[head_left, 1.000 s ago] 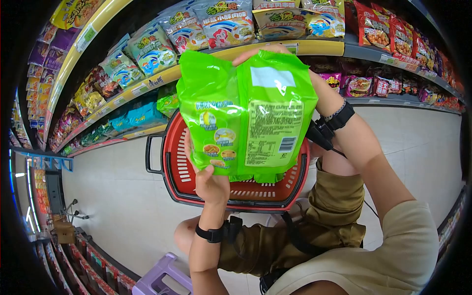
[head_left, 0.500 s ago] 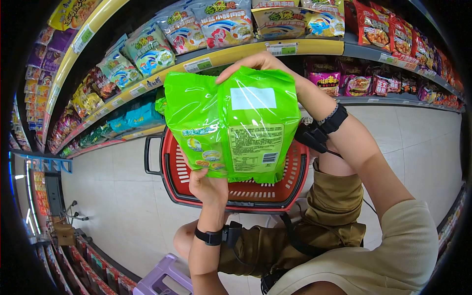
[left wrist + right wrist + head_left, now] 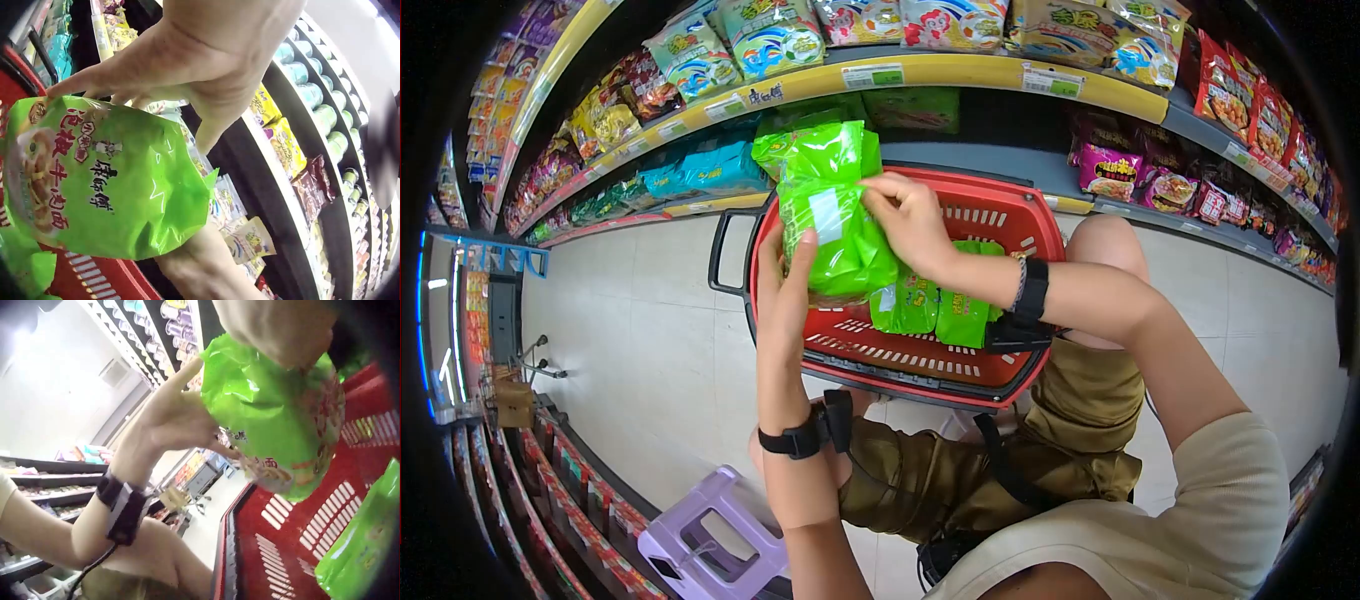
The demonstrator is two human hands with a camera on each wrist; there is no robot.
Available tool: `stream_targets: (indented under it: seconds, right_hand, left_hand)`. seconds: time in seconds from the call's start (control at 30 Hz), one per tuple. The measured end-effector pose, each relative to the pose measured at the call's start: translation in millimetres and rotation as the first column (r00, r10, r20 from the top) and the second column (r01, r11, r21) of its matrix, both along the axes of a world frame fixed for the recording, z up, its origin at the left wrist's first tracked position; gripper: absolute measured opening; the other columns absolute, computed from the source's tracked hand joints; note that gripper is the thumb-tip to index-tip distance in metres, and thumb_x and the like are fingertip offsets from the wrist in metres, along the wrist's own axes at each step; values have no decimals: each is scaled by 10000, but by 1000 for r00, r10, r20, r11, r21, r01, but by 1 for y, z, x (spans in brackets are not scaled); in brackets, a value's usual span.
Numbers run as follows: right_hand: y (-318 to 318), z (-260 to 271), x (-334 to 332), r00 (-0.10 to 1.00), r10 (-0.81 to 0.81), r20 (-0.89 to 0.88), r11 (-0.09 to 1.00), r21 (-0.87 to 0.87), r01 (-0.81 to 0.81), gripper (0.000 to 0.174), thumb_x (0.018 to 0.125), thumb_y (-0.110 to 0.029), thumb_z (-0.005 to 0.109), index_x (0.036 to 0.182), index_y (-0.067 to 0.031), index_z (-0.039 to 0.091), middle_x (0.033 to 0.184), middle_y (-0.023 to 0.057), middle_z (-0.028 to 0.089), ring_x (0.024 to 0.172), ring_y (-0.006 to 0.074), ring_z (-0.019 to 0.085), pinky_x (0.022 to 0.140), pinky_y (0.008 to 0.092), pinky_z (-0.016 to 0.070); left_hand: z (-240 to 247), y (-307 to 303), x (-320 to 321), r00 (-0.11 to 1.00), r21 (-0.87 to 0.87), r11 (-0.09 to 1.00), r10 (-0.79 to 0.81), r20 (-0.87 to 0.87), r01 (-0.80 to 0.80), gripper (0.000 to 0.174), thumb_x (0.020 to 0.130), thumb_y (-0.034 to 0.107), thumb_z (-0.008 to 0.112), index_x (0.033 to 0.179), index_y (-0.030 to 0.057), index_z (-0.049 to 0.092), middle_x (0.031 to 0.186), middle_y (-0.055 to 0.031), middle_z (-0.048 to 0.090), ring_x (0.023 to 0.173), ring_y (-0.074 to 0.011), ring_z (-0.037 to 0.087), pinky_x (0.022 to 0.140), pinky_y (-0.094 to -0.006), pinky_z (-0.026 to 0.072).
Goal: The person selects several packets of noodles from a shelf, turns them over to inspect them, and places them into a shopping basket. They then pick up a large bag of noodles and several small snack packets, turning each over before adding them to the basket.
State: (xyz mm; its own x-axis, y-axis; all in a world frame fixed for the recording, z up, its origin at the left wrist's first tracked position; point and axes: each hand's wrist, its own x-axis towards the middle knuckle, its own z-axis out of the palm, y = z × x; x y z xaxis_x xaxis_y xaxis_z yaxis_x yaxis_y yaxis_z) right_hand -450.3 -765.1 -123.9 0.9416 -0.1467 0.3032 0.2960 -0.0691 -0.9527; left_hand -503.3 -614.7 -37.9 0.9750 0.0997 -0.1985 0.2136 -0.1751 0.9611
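Observation:
A green bag of instant noodles (image 3: 840, 235), with a noodle bowl printed on its front (image 3: 94, 178), stands tilted over the left part of a red shopping basket (image 3: 1010, 205). My right hand (image 3: 912, 225) pinches the back of the bag near its white label. Along the bag's left side my left hand (image 3: 783, 285) lies with fingers extended, thumb toward me; its spread fingers also show in the left wrist view. Inside the basket, to the right of the bag, lie green packs (image 3: 967, 305), partly behind my right forearm.
Beyond the basket, a lower shelf (image 3: 1000, 150) holds green, teal (image 3: 715, 160) and purple noodle packs (image 3: 1110, 170). Snack bags (image 3: 770, 35) line the shelf above. A black basket handle (image 3: 718, 255) sticks out left. A purple stool (image 3: 715, 540) stands on the floor at lower left.
The noodle bag has turned from its back facing me to a narrower, tilted stance farther left. My right hand has shifted from its far edge to its back. Green packs in the basket now show.

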Motion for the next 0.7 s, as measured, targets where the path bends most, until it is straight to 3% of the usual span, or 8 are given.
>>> stream_targets:
  seconds: [0.07, 0.17, 0.23, 0.33, 0.5, 0.57, 0.63, 0.7]
  right_hand:
    - [9, 4, -8, 994, 89, -62, 995, 53, -85, 149, 849, -11, 539, 945, 64, 624, 885, 93, 623, 820, 149, 583, 736, 259, 446]
    - [18, -3, -20, 998, 56, 39, 998, 18, -57, 135, 813, -41, 566, 911, 20, 635, 850, 145, 611, 757, 254, 601, 673, 315, 459]
    - [17, 0, -38, 990, 138, -11, 990, -10, -138, 126, 819, -26, 552, 913, 34, 610, 892, 134, 587, 820, 249, 593, 719, 310, 454]
    - [17, -12, -50, 959, 267, -98, 963, -9, -269, 126, 826, -32, 548, 920, 40, 592, 887, 132, 576, 820, 256, 592, 731, 314, 452]
    - [24, -65, -33, 929, 364, -75, 925, -85, -369, 135, 845, -36, 518, 955, 36, 550, 922, 132, 543, 869, 262, 562, 775, 333, 447]
    - [26, -78, -32, 911, 408, -61, 893, -181, -412, 155, 841, -44, 526, 978, 22, 553, 945, 142, 544, 890, 280, 563, 806, 350, 448]
    - [26, -91, -33, 879, 427, -214, 872, -160, -463, 178, 838, -54, 533, 1002, 12, 559, 999, 143, 552, 959, 302, 558, 844, 370, 441]
    - [25, -97, -29, 821, 464, -332, 836, -144, -530, 238, 837, -60, 536, 1066, -8, 571, 1075, 145, 551, 1027, 322, 542, 882, 375, 433]
  left_hand:
    - [-6, 10, 6, 998, 11, 1000, 19, 54, -20, 598, 814, 166, 687, 1279, -66, 391, 1189, -163, 530, 1025, -207, 557, 843, -299, 470]
    - [-20, 33, 6, 978, 233, 969, -125, 166, 84, 599, 788, 113, 701, 1266, -74, 392, 1167, -173, 542, 1022, -205, 559, 836, -299, 477]
    - [-30, 48, 5, 970, 354, 934, -132, 206, 52, 590, 756, 50, 702, 1262, -42, 411, 1106, -172, 573, 980, -220, 582, 812, -309, 488]
    - [-16, 50, -1, 985, 415, 895, -170, -23, 164, 595, 759, -27, 635, 1302, 31, 399, 1072, -172, 586, 967, -252, 594, 791, -325, 499]
    - [-82, 64, 10, 951, 658, 736, -292, 98, 158, 598, 732, -23, 646, 1278, 17, 405, 1047, -184, 593, 888, -273, 618, 750, -341, 496]
    - [-86, 56, 16, 972, 618, 757, -231, -47, 210, 619, 706, 35, 659, 1270, 14, 404, 1053, -262, 570, 1014, -405, 550, 847, -446, 454]
    - [-105, 52, 21, 956, 570, 776, -288, -62, 271, 652, 729, 94, 646, 1305, 18, 350, 1098, -299, 531, 1015, -427, 541, 848, -450, 457]
    - [-124, 41, 20, 934, 662, 662, -298, -198, 352, 707, 747, 159, 645, 1341, 13, 292, 1166, -352, 467, 1089, -485, 474, 925, -477, 407]
